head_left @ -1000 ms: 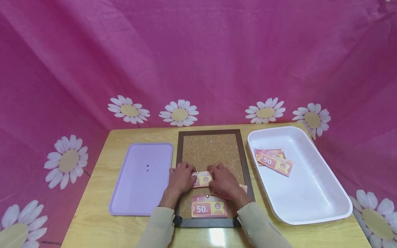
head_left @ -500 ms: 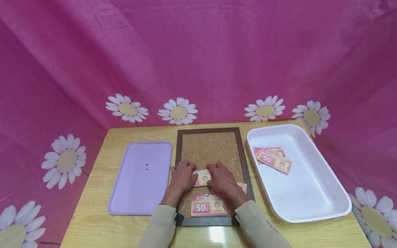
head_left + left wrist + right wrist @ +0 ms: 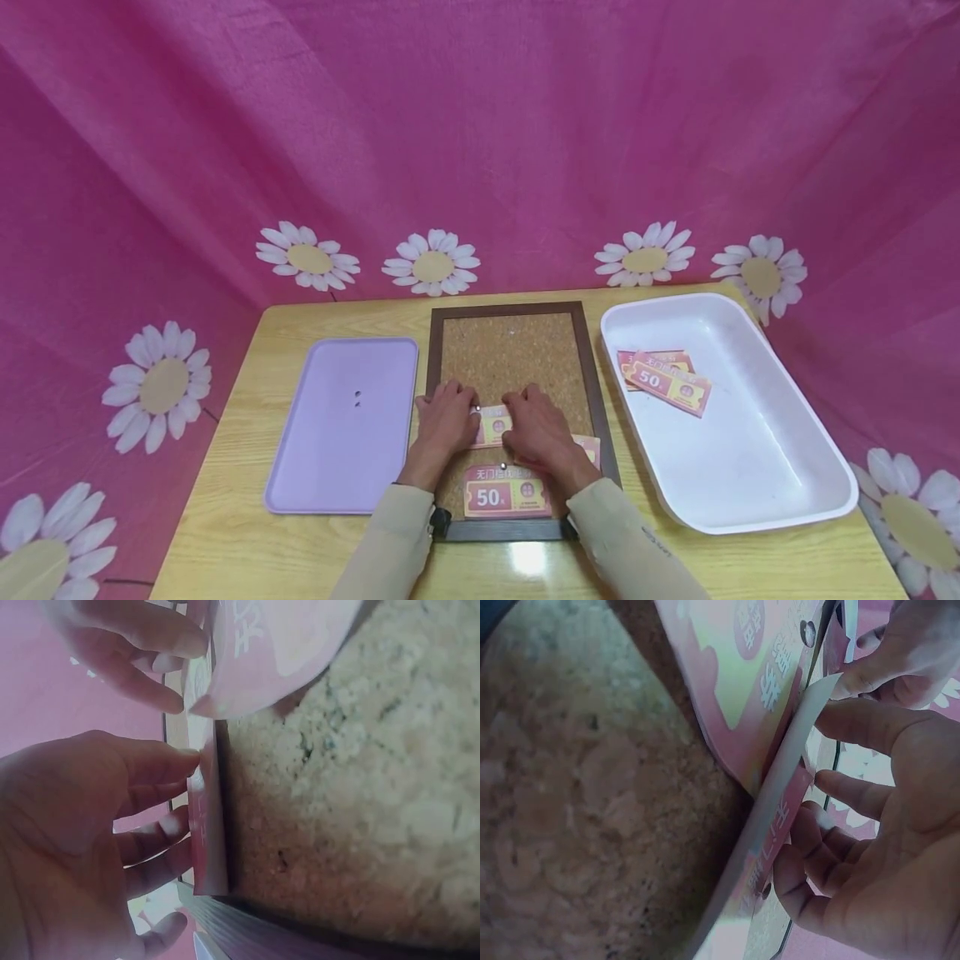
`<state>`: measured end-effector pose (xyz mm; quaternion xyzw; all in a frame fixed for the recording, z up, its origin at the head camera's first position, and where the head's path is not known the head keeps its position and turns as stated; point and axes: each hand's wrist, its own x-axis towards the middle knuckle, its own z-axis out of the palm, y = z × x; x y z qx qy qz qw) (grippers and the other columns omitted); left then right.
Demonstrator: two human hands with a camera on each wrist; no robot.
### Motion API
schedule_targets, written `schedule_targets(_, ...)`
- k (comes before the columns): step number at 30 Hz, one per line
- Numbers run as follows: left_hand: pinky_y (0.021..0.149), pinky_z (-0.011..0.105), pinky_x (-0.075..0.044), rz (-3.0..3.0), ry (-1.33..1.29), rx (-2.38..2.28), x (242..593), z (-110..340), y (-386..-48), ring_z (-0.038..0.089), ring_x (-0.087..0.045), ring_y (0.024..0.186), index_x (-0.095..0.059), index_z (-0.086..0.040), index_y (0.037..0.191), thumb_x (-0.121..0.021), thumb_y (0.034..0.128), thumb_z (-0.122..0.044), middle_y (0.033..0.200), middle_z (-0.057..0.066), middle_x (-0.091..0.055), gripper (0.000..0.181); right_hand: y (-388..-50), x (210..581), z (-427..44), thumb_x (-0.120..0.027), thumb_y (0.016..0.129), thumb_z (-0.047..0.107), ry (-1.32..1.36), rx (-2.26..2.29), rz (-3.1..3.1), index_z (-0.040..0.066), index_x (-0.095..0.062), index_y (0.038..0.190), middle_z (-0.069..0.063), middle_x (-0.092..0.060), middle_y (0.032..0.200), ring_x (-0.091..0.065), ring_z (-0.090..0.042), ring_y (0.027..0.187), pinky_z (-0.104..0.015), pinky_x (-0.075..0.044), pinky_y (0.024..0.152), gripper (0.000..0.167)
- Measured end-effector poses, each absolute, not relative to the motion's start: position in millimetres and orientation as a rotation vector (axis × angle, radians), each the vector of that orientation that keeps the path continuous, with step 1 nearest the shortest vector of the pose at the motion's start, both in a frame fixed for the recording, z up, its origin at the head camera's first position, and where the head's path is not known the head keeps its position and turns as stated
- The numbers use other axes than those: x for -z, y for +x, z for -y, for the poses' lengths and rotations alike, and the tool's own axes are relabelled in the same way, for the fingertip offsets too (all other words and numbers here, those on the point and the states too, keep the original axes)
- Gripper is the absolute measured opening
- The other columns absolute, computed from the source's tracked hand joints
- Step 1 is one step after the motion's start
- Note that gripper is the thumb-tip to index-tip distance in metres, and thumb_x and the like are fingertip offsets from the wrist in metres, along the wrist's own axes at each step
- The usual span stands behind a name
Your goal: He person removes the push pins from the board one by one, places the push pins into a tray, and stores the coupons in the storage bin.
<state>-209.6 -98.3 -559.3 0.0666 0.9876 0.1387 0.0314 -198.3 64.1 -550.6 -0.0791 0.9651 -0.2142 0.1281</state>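
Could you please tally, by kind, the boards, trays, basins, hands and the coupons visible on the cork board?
Cork board: 1
Purple tray: 1
White basin: 1
Hands (left hand, right hand): 2
Coupons (upper coupon, lower coupon, right coupon): 3
Total: 8

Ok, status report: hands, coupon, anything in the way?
Left hand, right hand on coupon between them. On corkboard, pin at top. Right hand partly hides another coupon.
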Motion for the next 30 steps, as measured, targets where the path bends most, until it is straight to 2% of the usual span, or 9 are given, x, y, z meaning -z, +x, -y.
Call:
schedule_targets(10, 0.086, 0.051, -0.034, -3.047, 0.16, -0.411, 559.0, 94.2, -214.0, 0.024, -0.052, 0.094, -0.068, -0.018, 0.091, -0.062, 0.0853, -0.018, 0.095, 0.003, -0.056, 0.007, -200.8, 552.9, -62.1, -0.076, 0.073, 0.021, -0.221, 0.638, -2.829, 0.015, -0.061, 0.119, -0.003, -0.05, 0.1, -0.046, -0.019, 0.081, -0.034, -0.041, 0.071, 0.049)
schedule_targets(20, 0.084, 0.051, -0.035, -3.095, 0.179, -0.402, 561.9, 94.1, -212.9, 0.024, -0.053, 0.095, -0.068, -0.019, 0.089, -0.061, 0.0862, -0.018, 0.093, 0.003, -0.057, 0.008, -201.2, 553.7, -60.2, -0.075, 0.071, 0.019, -0.282, 0.615, -2.853, 0.018, -0.057, 0.122, -0.005, -0.057, 0.105, -0.054, -0.022, 0.09, -0.043, -0.045, 0.08, 0.054)
schedule_targets(30, 0.087, 0.052, -0.034, -3.1, 0.145, -0.388, 565.3, 94.4, -211.8, 0.024, -0.053, 0.098, -0.07, -0.02, 0.094, -0.06, 0.0892, -0.021, 0.097, 0.003, -0.059, 0.011, -197.1, 550.1, -59.2, -0.071, 0.077, 0.01, -0.242, 0.834, -2.753, 0.019, -0.058, 0.123, -0.003, -0.049, 0.111, -0.048, -0.019, 0.086, -0.033, -0.042, 0.076, 0.049)
